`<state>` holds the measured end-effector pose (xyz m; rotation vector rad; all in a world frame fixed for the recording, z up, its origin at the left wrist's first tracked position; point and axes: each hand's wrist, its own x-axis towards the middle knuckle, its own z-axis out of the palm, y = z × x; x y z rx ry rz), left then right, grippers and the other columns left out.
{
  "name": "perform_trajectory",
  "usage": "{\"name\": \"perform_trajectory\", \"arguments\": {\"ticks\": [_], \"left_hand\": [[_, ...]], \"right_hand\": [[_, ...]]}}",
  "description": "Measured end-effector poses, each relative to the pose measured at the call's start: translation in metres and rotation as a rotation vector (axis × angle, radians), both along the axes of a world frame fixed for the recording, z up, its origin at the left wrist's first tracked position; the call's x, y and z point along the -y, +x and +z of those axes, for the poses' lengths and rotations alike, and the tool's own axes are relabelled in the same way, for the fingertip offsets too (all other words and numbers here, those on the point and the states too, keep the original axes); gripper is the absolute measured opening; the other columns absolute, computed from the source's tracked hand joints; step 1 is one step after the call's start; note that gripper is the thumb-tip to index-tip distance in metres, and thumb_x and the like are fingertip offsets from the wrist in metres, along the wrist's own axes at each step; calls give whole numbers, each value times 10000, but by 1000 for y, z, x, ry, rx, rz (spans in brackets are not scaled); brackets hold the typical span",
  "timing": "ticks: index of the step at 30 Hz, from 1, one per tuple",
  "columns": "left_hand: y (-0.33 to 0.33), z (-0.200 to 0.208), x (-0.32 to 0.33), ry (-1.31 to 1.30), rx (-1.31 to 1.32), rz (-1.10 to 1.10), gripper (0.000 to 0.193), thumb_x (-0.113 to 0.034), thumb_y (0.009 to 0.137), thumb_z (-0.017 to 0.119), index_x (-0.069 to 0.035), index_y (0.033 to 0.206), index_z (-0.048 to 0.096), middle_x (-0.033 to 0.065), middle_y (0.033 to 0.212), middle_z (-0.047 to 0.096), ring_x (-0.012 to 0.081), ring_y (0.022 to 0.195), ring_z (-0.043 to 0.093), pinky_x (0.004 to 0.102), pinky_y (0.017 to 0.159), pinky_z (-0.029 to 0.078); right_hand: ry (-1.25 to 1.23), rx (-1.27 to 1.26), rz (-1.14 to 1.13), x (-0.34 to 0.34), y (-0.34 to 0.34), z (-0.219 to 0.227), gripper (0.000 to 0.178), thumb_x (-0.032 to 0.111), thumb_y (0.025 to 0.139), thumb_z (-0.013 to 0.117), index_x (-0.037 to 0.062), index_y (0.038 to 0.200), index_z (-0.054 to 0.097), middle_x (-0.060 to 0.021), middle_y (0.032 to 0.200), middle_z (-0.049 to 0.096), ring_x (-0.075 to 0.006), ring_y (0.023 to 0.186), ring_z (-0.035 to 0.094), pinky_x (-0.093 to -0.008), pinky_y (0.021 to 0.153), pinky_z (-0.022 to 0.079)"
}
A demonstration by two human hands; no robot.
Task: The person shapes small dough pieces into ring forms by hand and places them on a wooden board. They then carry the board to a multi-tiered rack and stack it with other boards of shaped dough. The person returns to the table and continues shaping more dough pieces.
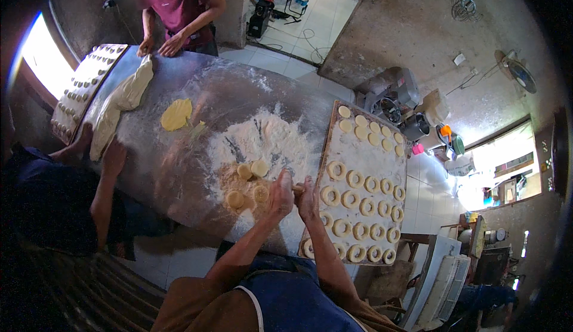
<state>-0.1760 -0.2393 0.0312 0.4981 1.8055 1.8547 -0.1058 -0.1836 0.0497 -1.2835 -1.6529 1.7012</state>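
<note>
A flour-dusted metal table fills the room; at six o'clock the left hand and right hand pinch one small pale dough piece together, beside the wooden tray of dough rings.

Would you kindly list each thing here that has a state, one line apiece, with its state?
Left hand: closed on a dough piece, together with the right.
Right hand: closed on the same dough piece.
Wooden tray: floured, mostly filled with dough rings and rounds.
Dough rounds: unshaped, lying in flour on the table.
Long dough roll: uncut, lying along the metal table.
Mould tray: filled.
</note>
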Motion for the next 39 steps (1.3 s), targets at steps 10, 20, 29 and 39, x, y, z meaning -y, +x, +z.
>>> {"name": "perform_trajectory", "arguments": {"ticks": [10, 20, 29, 39], "left_hand": [[35, -23, -46, 45, -161, -128, 327, -403, 973, 452, -91, 940, 545, 53, 822, 545, 187, 720, 541, 360, 629, 436], [75, -21, -109, 369, 752, -44, 297, -347, 952, 427, -89, 838, 517, 44, 736, 542, 201, 584, 573, 351, 524, 477], [86, -23, -171, 236, 133, -89, 270, -294, 942, 473, -47, 836, 506, 49, 725, 494, 187, 617, 513, 338, 574, 451], [29, -47, -232, 130, 72, 120, 290, -275, 963, 442, -33, 816, 502, 79, 724, 496, 216, 684, 496, 366, 649, 426]], "right_hand": [[-40, -220, 44, -38, 41, 9, 559, 410, 1001, 382, -20, 743, 628, -25, 628, 536, -136, 643, 506, -305, 603, 437], [66, -330, 210, -109, 89, 1, 457, 327, 1009, 367, -21, 765, 535, -27, 719, 561, -109, 687, 464, -329, 582, 406], [476, 123, 375, -181, 105, -7, 428, 327, 950, 438, -6, 727, 588, -186, 632, 548, -355, 561, 501, -414, 579, 432], [448, -71, 419, -252, 72, 4, 317, 225, 821, 659, -3, 1035, 598, -162, 899, 653, -328, 866, 637, -419, 745, 493]]}}
